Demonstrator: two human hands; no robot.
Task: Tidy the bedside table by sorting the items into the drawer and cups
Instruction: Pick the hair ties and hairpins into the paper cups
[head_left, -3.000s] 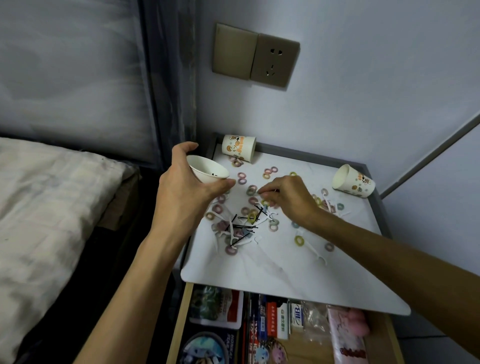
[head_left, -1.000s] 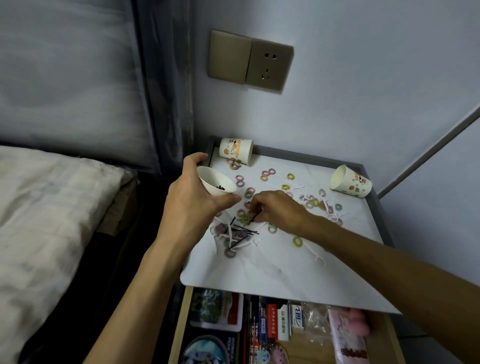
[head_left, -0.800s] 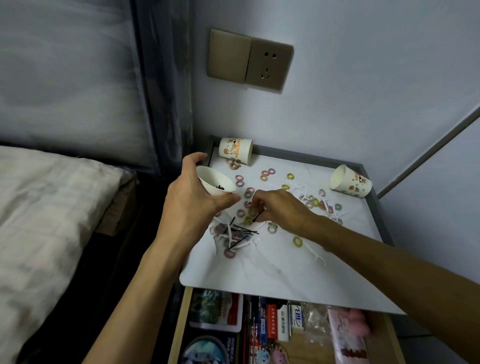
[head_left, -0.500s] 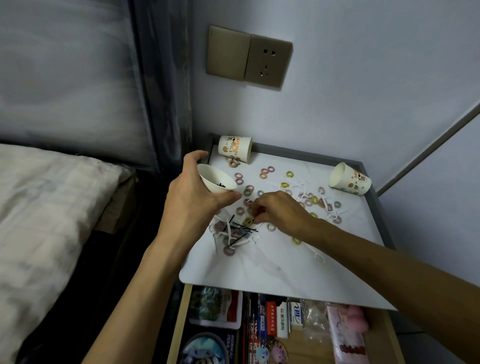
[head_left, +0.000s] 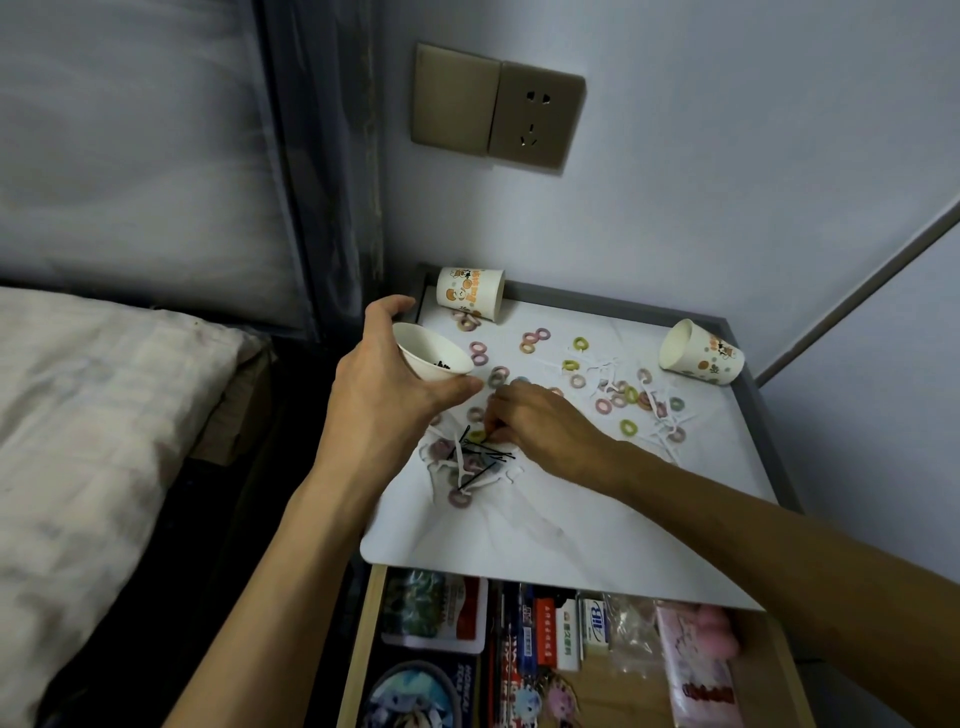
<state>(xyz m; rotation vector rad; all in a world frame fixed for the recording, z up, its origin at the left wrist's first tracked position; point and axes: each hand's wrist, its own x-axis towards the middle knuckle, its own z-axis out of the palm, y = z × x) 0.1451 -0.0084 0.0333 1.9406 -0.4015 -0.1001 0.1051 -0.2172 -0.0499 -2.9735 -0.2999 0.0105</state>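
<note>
A bedroom, by every sign. A bed (head_left: 93, 415) with rumpled pale bedding fills the left side, and a grey curtain (head_left: 322, 156) hangs behind it. A small white-topped desk (head_left: 545, 519) stands in the corner just beside the bed, under a wall socket (head_left: 535, 111) and switch (head_left: 454, 98). Its open drawer (head_left: 358, 649) holds personal odds and ends: cards, packets, stationery.
</note>
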